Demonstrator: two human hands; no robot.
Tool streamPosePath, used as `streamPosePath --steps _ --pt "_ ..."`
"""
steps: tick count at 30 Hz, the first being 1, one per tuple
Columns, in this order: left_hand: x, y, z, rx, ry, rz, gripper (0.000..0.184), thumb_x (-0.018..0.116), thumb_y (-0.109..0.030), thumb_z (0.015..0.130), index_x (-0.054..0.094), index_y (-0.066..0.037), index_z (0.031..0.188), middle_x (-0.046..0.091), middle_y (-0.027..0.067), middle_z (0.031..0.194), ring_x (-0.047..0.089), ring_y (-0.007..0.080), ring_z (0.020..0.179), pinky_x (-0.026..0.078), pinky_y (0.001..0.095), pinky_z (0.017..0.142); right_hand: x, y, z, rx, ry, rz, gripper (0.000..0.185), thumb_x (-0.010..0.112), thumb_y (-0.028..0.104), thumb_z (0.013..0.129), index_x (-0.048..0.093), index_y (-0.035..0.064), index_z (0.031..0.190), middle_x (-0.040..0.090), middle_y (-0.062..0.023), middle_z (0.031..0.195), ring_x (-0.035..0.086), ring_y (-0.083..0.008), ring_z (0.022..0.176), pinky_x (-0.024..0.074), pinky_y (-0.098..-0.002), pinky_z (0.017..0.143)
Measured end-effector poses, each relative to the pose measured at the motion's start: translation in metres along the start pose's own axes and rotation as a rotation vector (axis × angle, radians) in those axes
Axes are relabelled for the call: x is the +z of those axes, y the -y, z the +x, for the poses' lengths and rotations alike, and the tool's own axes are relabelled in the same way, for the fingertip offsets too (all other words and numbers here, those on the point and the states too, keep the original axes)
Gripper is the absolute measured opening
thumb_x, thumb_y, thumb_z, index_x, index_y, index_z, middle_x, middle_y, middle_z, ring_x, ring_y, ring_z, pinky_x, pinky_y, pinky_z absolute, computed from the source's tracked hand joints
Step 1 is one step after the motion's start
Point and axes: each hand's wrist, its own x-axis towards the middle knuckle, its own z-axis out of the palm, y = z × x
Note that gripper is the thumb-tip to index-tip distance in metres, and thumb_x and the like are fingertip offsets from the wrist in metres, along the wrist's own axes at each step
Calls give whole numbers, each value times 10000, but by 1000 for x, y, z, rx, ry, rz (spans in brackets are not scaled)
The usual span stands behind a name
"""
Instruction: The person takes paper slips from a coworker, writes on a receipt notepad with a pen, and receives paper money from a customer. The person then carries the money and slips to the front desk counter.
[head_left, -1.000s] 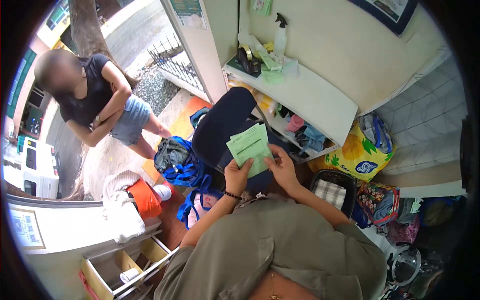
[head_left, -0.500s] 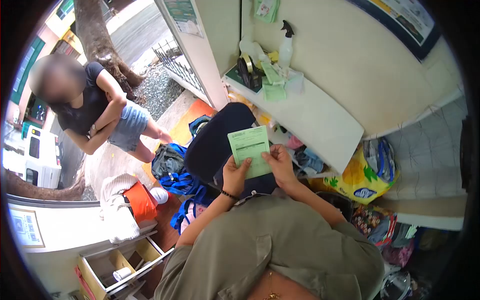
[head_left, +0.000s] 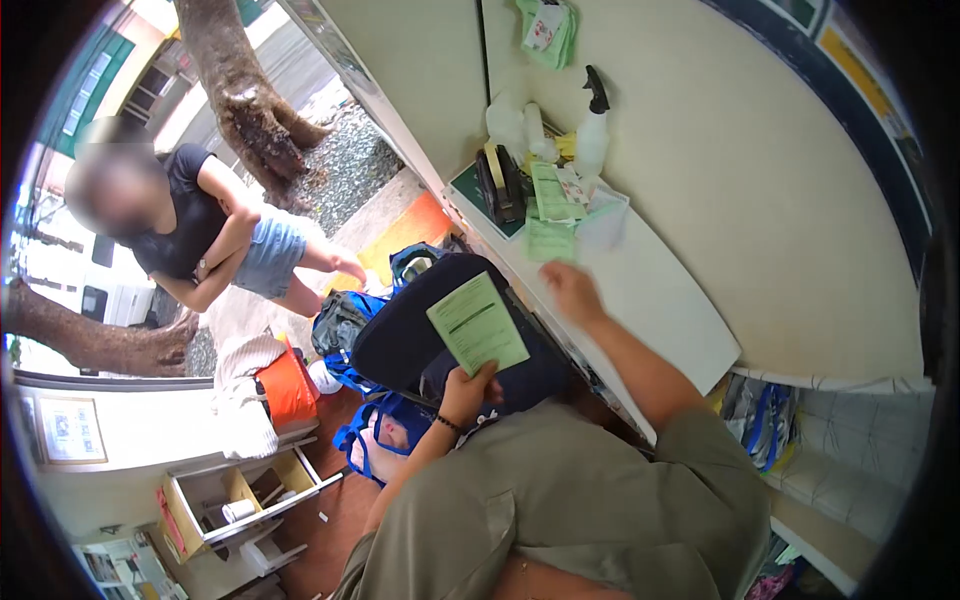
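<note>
A green printed slip (head_left: 478, 322) is pinched at its lower edge by my left hand (head_left: 468, 395), thumb on top, above a dark chair (head_left: 425, 300). My right hand (head_left: 572, 293) is held over the white counter (head_left: 660, 300), apart from the slip. Its fingers are smeared by motion, so I cannot make out whether they hold anything. Just beyond it, more green papers (head_left: 553, 195) lie on the counter beside a black tape dispenser (head_left: 500, 188) and a white spray bottle (head_left: 592, 145) with a black trigger.
A person (head_left: 205, 225) with folded arms stands outside the opening at the left. Blue bags (head_left: 345, 330) rest on the floor behind the chair. An open drawer (head_left: 250, 500) juts out at the lower left. Green papers (head_left: 548, 32) hang on the wall.
My right hand has let go of the slip and moved up and right over the counter. The slip, now in my left hand only, sits lower and is tilted. The view has shifted.
</note>
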Motion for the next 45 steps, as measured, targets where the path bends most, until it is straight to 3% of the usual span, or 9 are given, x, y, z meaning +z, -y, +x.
streamPosePath --steps 1,4,13,16,27,32,38,42,45 --pt "-6 1 -3 -15 -18 18 263 596 -249 899 583 1 817 600 68 639 597 173 510 503 281 477 -8 -38 28 -121 -139 -260 179 542 38 803 636 30 955 651 -146 850 627 -316 797 487 -402 748" --pt "-10 3 -15 -55 -100 -5 277 595 -260 899 591 -9 782 607 70 656 597 166 527 495 280 494 -33 -94 83 105 -267 -836 251 548 96 797 643 118 1028 554 -84 1160 488 -253 1128 373 -421 951" --pt "-22 36 -12 134 -255 123 198 613 -204 891 638 -20 961 663 58 846 626 132 744 509 277 647 -97 -134 95 -149 352 -979 445 580 205 797 498 139 1229 525 -105 1208 469 -236 1147 299 -415 996" --pt "-8 18 -17 166 -248 -69 206 623 -173 883 617 -22 1022 659 65 923 638 149 796 524 300 735 -94 -138 112 74 -5 -930 548 622 259 775 444 143 1280 536 -112 1194 491 -247 1126 322 -435 980" --pt "-5 12 -5 281 -138 -28 313 554 -232 929 577 -11 1149 638 40 1021 602 123 893 494 281 805 -97 -117 124 345 -16 -754 411 748 227 700 590 79 1049 592 -152 1045 581 -337 966 468 -432 793" --pt "-9 7 -16 389 -107 -139 323 611 -161 890 567 7 1163 646 47 1009 599 110 899 486 273 805 -119 -95 99 228 134 -576 394 766 233 661 614 58 979 640 -156 912 616 -331 843 481 -413 720" --pt "-13 -1 -29 329 -36 -5 352 615 -206 894 568 12 1166 646 55 1008 588 91 885 484 258 782 -140 49 55 240 96 -608 282 771 183 652 648 73 881 668 -116 847 637 -295 785 489 -393 686" --pt "-18 -2 -48 501 38 -2 227 608 -196 896 622 -6 1020 623 49 1056 581 110 915 476 260 808 -117 104 23 24 58 -368 267 748 118 650 655 48 891 668 -125 829 647 -262 778 490 -356 683" --pt "-28 0 -68 940 -175 372 165 616 -148 879 621 -17 978 552 90 1191 571 156 993 475 282 833 -67 139 -5 -139 247 -104 275 714 65 645 652 19 909 662 -118 790 644 -218 725 486 -319 665"
